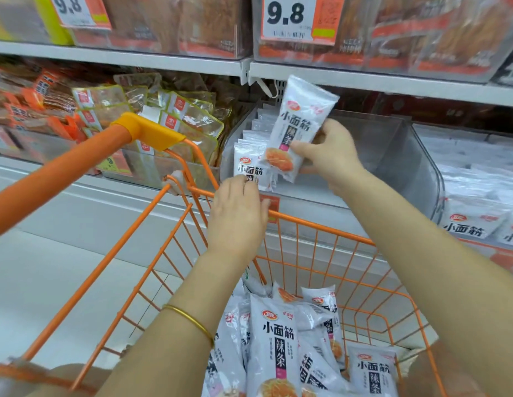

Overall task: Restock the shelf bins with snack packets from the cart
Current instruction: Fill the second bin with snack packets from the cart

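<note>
Hands (238,216) (331,156) two, held packet (299,124) one

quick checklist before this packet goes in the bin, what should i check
1. Grip: right hand pinches the held packet near its lower end: ok.
2. Row of packets in the clear bin stands upright, left hand at its front: ok.
3. Free room in the bin to the right of the row: ok.
4. Print on the held packet matches the row: ok.
5. Held packet in line with the row: not ok, it is tilted, top leaning right.
6. More cart packets left in the orange cart: ok.
</note>
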`<state>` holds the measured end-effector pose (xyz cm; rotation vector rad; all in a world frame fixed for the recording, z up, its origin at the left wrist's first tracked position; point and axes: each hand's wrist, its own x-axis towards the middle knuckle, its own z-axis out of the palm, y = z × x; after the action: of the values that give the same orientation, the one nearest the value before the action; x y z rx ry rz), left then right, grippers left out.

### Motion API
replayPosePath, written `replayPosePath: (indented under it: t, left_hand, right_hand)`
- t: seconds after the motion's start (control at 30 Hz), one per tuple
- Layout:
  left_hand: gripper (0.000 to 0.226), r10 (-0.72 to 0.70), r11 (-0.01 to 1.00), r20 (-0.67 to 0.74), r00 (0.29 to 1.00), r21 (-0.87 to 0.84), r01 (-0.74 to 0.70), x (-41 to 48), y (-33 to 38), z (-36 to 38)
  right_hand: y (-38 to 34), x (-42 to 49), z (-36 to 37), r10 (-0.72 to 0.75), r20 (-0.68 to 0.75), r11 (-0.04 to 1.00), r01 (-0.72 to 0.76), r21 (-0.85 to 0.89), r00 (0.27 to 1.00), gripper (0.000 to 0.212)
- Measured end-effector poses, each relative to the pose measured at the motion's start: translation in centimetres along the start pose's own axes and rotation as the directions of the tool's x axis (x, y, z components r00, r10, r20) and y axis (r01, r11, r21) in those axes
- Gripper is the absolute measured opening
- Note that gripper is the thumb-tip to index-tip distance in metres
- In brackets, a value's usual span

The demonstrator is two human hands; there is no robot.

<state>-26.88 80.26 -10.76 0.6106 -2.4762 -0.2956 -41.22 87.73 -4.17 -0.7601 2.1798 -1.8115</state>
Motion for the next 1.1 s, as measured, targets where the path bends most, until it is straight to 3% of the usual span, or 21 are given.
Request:
replayPosePath:
  t: [0.1, 0.17, 0.27, 0.33, 0.53, 0.63, 0.77, 1.0, 1.1]
  left_hand:
    - [0.049, -0.001, 1.000, 0.031, 1.000, 0.024, 0.000, -0.1, 0.2, -0.1]
    - [0.049, 0.007, 0.999, 0.036, 0.999, 0.033, -0.008, -0.1, 0.1, -0.1]
    - [0.051, 0.000, 0.999, 0.050, 0.999, 0.043, -0.003, 0.0, 0.1, -0.1]
    - [0.049, -0.009, 0.999, 0.047, 0.999, 0.043, 0.007, 0.1, 0.1, -0.1]
    - [0.039, -0.013, 0.999, 0.040, 0.999, 0.045, 0.011, 0.1, 0.1, 0.0]
    - [0.025, -0.005, 0.999, 0.039, 0.999, 0.033, 0.004, 0.2, 0.0, 0.2]
    - [0.023, 0.005, 1.000, 0.029, 1.000, 0.031, -0.006, 0.1, 0.0, 0.2]
    - [0.019, 0.020, 0.999, -0.018, 1.000, 0.051, -0.019, 0.0, -0.2, 0.6]
    - [0.023, 0.032, 0.998, -0.005, 0.999, 0.049, -0.032, 0.0, -0.2, 0.6]
  right_hand:
    - [0.7, 0.6, 2.7, 0.042, 0.128, 0.997, -0.033, -0.074, 0.991, 0.029]
    - [1.4, 0.5, 4.3, 0.083, 0.191, 0.977, -0.042, -0.210, 0.978, 0.028]
    - [2.0, 0.5, 5.4, 0.128, 0.252, 0.841, 0.030, -0.540, 0.959, 0.016]
    - [1.9, 0.7, 5.6, 0.213, 0.249, 0.782, -0.012, -0.624, 0.945, 0.023]
    - [1.9, 1.5, 6.5, 0.294, 0.233, 0.766, -0.083, -0.637, 0.927, 0.011]
    - [1.8, 1.6, 6.8, 0.317, 0.230, 0.757, -0.099, -0.646, 0.920, 0.019]
    - [0.9, 1.4, 5.4, 0.390, 0.273, 0.792, -0.168, -0.587, 0.879, 0.018]
    - [1.3, 0.9, 6.0, 0.368, 0.185, 0.791, -0.202, -0.577, 0.911, 0.029]
    - [0.6, 0.3, 4.8, 0.344, 0.255, 0.790, -0.132, -0.599, 0.904, 0.011]
